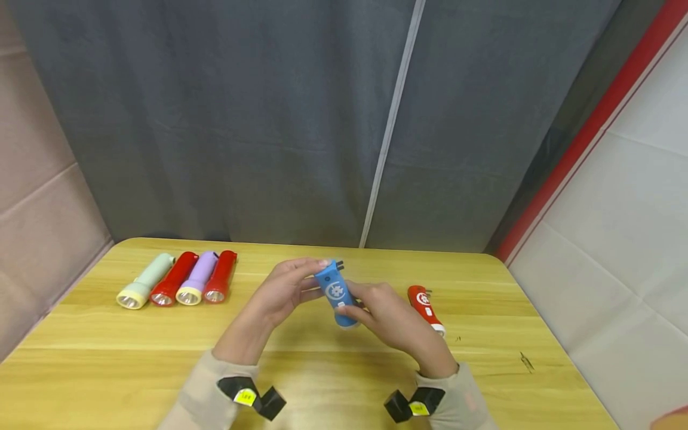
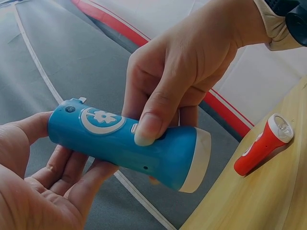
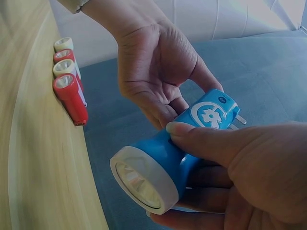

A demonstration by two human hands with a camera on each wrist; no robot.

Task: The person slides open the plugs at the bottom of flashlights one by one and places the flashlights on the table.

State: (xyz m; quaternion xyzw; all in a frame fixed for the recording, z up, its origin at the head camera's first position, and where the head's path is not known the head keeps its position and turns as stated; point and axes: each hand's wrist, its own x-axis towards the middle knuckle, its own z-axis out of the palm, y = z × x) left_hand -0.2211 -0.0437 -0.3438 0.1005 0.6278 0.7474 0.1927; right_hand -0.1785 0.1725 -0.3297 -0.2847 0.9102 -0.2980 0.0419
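A blue flashlight [image 1: 337,292] with a white flower print is held up between both hands over the table. My right hand [image 1: 383,312] grips it near the head, thumb laid over the switch area and fingers behind the body. At the tail end, my left hand [image 1: 283,288] holds it with thumb and fingertips. Two metal plug prongs [image 3: 241,119] stick out of the tail. The lens [image 3: 139,186] inside its white rim looks unlit in the right wrist view.
Beside my right hand lies a red flashlight [image 1: 424,307] with a white rim. At the table's left, a pale green flashlight [image 1: 154,272], a purple flashlight [image 1: 202,270] and two red flashlights [image 1: 221,275] lie in a row. A grey curtain [image 1: 242,119] hangs behind the wooden table [image 1: 134,370].
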